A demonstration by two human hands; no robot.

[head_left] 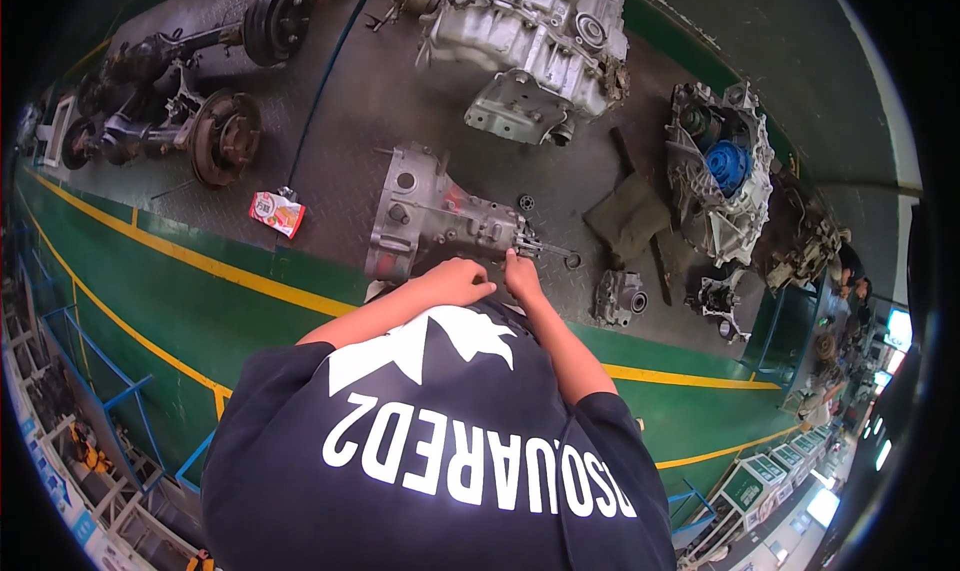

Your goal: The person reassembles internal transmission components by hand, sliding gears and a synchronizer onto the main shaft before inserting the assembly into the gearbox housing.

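A grey metal gearbox housing point(440, 216) lies on the metal work surface right in front of me, its wide bell end to the left. My left hand point(458, 282) is at its near side, fingers curled in; whatever they hold, if anything, is hidden. Close beside it, my right hand point(521, 277) is closed at the narrow right end, thumb up against the housing. From that end a thin bar with a ring tip point(572, 262) sticks out to the right; I cannot tell whether my hand grips it. A small round bearing-like ring point(526, 202) lies just beyond.
A large silver transmission point(530, 31) stands at the back. On the right are an opened housing with a blue part point(728, 166), a dark cloth point(628, 216) and a small metal casting point(621, 298). Axles with a rusty brake disc point(225, 138) and a red-white packet point(277, 214) are left.
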